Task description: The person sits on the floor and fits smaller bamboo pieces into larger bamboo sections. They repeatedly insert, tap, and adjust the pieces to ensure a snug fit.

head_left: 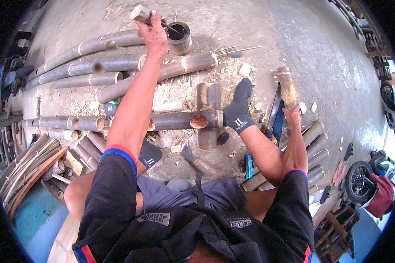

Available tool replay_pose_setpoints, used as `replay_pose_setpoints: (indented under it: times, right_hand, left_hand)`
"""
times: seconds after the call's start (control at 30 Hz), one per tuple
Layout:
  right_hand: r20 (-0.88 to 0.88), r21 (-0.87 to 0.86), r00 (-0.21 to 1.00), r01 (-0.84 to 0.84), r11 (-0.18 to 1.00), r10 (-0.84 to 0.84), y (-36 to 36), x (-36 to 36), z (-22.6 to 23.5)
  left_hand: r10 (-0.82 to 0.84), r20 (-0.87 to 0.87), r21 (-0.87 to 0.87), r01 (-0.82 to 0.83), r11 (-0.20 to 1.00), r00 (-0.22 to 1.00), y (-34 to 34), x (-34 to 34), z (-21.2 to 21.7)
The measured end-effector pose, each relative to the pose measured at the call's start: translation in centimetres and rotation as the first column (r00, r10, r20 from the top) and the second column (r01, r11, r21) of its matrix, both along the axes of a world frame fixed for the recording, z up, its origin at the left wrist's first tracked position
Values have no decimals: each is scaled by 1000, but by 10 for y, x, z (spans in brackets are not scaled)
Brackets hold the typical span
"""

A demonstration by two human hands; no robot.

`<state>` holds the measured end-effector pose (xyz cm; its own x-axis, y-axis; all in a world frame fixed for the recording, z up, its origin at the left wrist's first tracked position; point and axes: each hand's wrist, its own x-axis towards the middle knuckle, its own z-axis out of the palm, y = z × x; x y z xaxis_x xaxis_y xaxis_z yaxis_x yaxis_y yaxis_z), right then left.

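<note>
My left hand (156, 37) is stretched far forward, closed round a chisel with a thick round wooden handle (141, 14). Its thin metal shaft points into the mouth of a short bamboo container (180, 44). Off to the right, my right hand (292, 115) grips the lower part of a wooden mallet (288, 90), whose middle is worn pale and frayed. Between my legs lies a bamboo pole (173, 121) with an oval hole cut in its top. It rests across a short notched block (207, 142), and my right foot (239, 107) is by its end.
Several bamboo poles (92, 65) lie at the far left, with wood chips scattered around. A hatchet (196, 160) is close to my lap. A saw (274, 111) lies beside the mallet. Cut bamboo pieces (314, 136) are at the right, split strips (30, 168) at the left.
</note>
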<state>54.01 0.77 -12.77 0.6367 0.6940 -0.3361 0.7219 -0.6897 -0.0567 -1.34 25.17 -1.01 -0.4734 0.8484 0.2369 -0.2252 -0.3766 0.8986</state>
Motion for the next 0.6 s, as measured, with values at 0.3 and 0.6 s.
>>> replay_pose_setpoints:
  times: [0.3,0.6]
  right_hand:
    - [60,-53,998,19,998,-15,2,-20,9]
    - [19,252,1000,-13,968,8,23,-83,97]
  left_hand:
    - [51,291,-88,-26,996,955,-20,-20,-13]
    - [-83,687,-85,193,977,722,-93,-54,64]
